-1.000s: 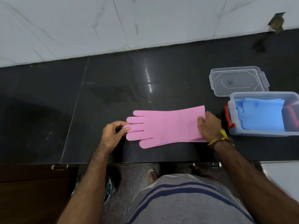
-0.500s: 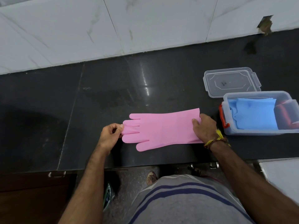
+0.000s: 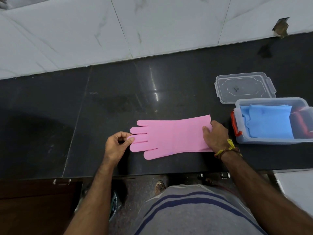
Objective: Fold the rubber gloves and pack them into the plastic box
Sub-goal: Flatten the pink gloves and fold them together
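flat pink rubber glove [image 3: 171,135] lies stretched on the dark stone desk [image 3: 118,102]. left hand [image 3: 116,146] pinches a fingertip, right hand [image 3: 216,135] grips the cuff. fold starting; next, probably carry fingers over to cuff, then into the clear plastic box [image 3: 243,141] beside it.

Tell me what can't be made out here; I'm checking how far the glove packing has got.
- Plastic box, head view: its right end is cut off by the frame edge, so the full contents are unknown.
- Red item beside the folded blue glove: blurred behind the translucent wall, unidentifiable.
- Pink glove cuff: partly covered by the right hand.
- Left hand: pinches a fingertip; grip underside hidden.
- Small mark on the lid: too small to read.
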